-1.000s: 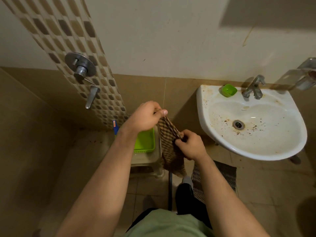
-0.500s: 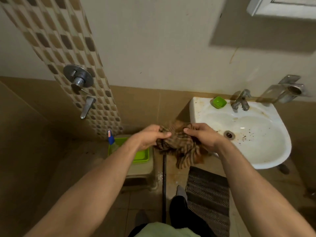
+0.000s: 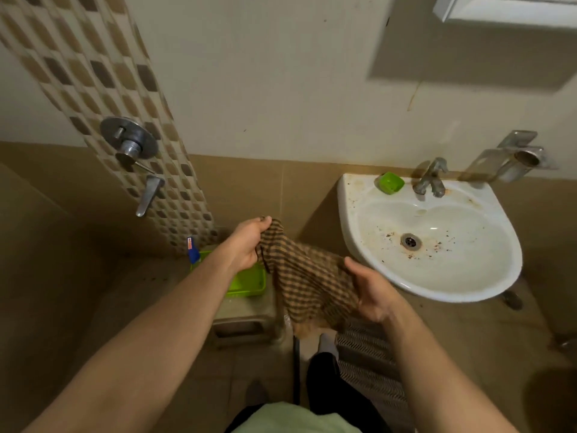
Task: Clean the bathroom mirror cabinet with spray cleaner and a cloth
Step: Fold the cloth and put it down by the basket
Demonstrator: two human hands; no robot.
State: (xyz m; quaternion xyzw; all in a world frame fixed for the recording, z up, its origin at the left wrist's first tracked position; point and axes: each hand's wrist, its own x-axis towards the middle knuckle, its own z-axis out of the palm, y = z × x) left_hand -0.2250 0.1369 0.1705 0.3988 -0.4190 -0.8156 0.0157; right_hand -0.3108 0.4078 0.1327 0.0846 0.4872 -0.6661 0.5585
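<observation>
Head view shows the checked cloth stretched in the air between both hands, just left of the sink. The left hand has a closed grip on its upper corner. The right hand holds the lower edge, fingers curled under it. The spray bottle stands beside the green tray below. The mirror cabinet hangs at the top right.
</observation>
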